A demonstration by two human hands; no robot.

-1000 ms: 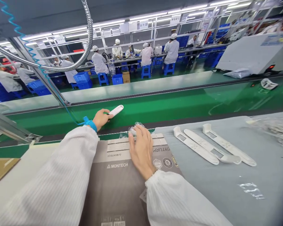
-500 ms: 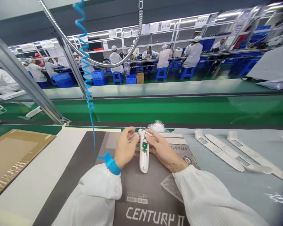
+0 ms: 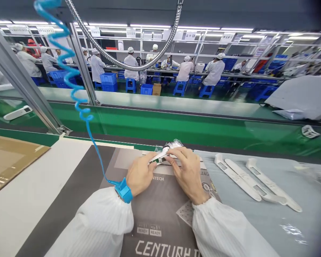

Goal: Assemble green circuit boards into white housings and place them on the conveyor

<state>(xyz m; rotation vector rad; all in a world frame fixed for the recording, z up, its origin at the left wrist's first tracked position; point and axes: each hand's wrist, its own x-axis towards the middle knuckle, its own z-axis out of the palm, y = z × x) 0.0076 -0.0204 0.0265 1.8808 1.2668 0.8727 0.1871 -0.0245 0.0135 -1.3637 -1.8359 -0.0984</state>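
Green belt [image 3: 160, 125]: one, running across the middle of the frame. Surface [image 3: 273, 235]: one, grey-covered at the lower right. Printed cardboard [image 3: 160, 203]: one, grey-brown, lettered "CENTURY", lower centre, beneath our hands. Blue coiled cord [image 3: 69, 76]: one, descending from the upper left of the frame to a blue wristband [image 3: 125, 191] on our left wrist. Left hand [image 3: 140, 175]: grip clamped on the near, lower-left end of the white device. Right hand [image 3: 186, 173]: grip closed by thumb and fingers on its upper-right end. White strips [image 3: 239, 180]: three, flat, with rectangular cutouts, right of our right hand. White device [image 3: 159, 157]: one, centre of the frame, tilted above the cardboard, green circuit board showing along its open side. Clear plastic wrap [image 3: 176, 143]: crumpled, just beyond the device.
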